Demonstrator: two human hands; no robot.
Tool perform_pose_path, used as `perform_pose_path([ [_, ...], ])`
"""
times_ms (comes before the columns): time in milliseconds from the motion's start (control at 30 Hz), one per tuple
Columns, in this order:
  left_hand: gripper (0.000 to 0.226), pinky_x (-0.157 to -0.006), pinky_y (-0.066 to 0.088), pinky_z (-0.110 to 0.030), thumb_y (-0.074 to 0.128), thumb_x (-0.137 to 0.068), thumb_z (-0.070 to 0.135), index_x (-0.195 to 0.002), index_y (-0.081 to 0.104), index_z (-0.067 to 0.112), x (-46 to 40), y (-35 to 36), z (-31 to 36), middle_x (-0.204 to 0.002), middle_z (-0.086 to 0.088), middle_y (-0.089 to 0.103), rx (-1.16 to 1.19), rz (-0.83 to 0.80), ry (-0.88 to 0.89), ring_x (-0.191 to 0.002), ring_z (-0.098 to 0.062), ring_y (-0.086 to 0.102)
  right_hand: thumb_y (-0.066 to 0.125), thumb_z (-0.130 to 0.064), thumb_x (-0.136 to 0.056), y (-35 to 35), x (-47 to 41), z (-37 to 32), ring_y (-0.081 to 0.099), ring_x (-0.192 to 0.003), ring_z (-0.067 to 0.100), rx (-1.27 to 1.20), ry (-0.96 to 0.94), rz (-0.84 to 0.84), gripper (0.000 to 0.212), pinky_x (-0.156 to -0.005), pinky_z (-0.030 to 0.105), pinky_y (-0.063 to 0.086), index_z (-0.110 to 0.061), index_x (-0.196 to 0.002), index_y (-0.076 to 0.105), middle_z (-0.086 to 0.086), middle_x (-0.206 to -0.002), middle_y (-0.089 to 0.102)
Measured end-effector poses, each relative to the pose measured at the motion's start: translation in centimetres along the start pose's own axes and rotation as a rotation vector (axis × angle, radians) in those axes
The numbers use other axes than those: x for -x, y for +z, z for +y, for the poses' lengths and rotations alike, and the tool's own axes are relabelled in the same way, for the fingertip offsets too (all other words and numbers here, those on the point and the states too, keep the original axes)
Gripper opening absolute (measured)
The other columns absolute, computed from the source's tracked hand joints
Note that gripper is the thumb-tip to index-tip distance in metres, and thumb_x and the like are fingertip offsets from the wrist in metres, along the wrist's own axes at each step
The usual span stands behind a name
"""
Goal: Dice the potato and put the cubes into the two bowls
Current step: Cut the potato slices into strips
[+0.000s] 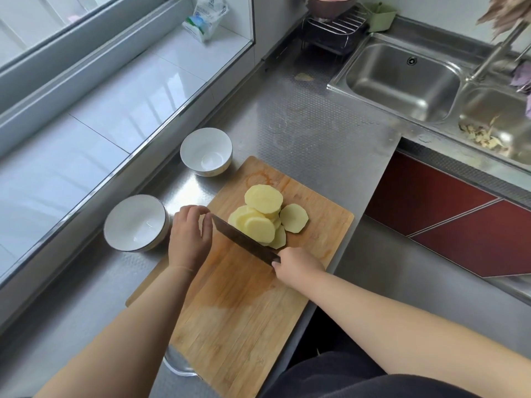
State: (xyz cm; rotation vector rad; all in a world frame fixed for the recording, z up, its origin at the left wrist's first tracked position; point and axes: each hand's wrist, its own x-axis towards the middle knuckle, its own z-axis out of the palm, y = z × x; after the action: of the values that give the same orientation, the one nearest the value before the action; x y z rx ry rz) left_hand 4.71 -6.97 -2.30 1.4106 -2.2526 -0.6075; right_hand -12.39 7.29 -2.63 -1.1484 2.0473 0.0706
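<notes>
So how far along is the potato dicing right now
Done: the potato is peeled and cut into round slices, piled on the board. In hand: the right hand holds the knife against the pile; the left hand touches its tip. Left: no cubes yet, and both bowls are empty.

1. The cutting board (244, 305) lies on the counter (316, 133).
2. Potato slices (265, 218) are piled on the board's far half.
3. The knife (244, 239) lies just before the slices, between the left hand (189, 234) and the right hand (297, 264).
4. Two bowls (206, 152) (135, 223) stand left of the board.
5. The sink (402, 81) sits behind, to the right.
</notes>
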Motion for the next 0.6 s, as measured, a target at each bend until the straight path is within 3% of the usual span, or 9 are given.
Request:
perform_pose_path([
  [67,0.016,-0.083,0.037,-0.027,0.052,-0.097,0.02,-0.094,0.064,0.011,-0.4,-0.3,0.5,-0.098,-0.002,0.06,0.023,0.024,0.036,-0.096,-0.018,0.051,0.04,-0.033,-0.102,-0.1,0.7,0.2,0.061,-0.09,0.031,0.103,-0.073,0.05,0.029,-0.066,0.033,0.048,-0.012,-0.108,0.061,0.009,-0.102,0.064],
  [133,0.03,-0.072,0.043,-0.033,0.049,-0.099,0.024,-0.075,0.063,0.013,-0.9,-0.8,1.4,-0.08,0.001,0.063,0.046,-0.058,0.031,-0.078,-0.018,0.056,0.04,-0.03,-0.101,-0.2,1.6,0.7,0.061,-0.086,0.031,0.214,-0.17,0.112,0.025,-0.057,0.031,0.039,-0.012,-0.104,0.058,0.009,-0.099,0.064],
  [233,0.052,-0.064,0.049,-0.03,0.044,-0.099,0.042,-0.06,0.064,0.013,-2.0,-1.1,3.1,-0.059,0.003,0.065,0.06,-0.535,-0.118,-0.059,-0.014,0.061,0.041,-0.031,-0.1,-0.3,2.8,1.3,0.063,-0.08,0.031,0.357,-0.295,0.192,0.023,-0.05,0.03,0.033,-0.012,-0.105,0.054,0.007,-0.094,0.066],
  [300,0.051,-0.062,0.048,-0.025,0.048,-0.097,0.046,-0.062,0.066,0.014,-2.3,-0.5,3.5,-0.058,0.004,0.065,0.034,-0.866,-0.185,-0.057,-0.009,0.061,0.042,-0.03,-0.099,-0.4,3.3,1.4,0.064,-0.082,0.032,0.395,-0.344,0.216,0.022,-0.053,0.031,0.034,-0.012,-0.107,0.052,0.007,-0.096,0.066],
  [367,0.042,-0.065,0.052,-0.028,0.054,-0.096,0.043,-0.071,0.068,0.013,-2.3,0.4,3.4,-0.065,0.003,0.067,0.016,-1.019,-0.204,-0.063,-0.01,0.061,0.042,-0.025,-0.098,-0.5,3.5,1.3,0.064,-0.086,0.033,0.419,-0.378,0.23,0.02,-0.055,0.033,0.033,-0.012,-0.109,0.052,0.008,-0.1,0.065],
  [467,0.024,-0.071,0.053,-0.032,0.059,-0.093,0.037,-0.08,0.067,0.019,-2.4,1.2,3.0,-0.078,0.003,0.067,-0.062,-1.026,-0.158,-0.073,-0.011,0.062,0.042,-0.02,-0.098,-0.4,3.7,1.1,0.064,-0.087,0.034,0.447,-0.417,0.248,0.02,-0.055,0.034,0.033,-0.011,-0.113,0.051,0.009,-0.101,0.063],
  [600,0.018,-0.069,0.05,-0.027,0.059,-0.093,0.032,-0.082,0.067,0.019,-2.8,1.0,3.6,-0.082,0.003,0.069,-0.043,-0.836,-0.114,-0.076,-0.013,0.065,0.042,-0.02,-0.098,-0.5,3.6,1.4,0.064,-0.085,0.033,0.42,-0.39,0.27,0.018,-0.056,0.034,0.035,-0.013,-0.113,0.051,0.008,-0.099,0.063],
])
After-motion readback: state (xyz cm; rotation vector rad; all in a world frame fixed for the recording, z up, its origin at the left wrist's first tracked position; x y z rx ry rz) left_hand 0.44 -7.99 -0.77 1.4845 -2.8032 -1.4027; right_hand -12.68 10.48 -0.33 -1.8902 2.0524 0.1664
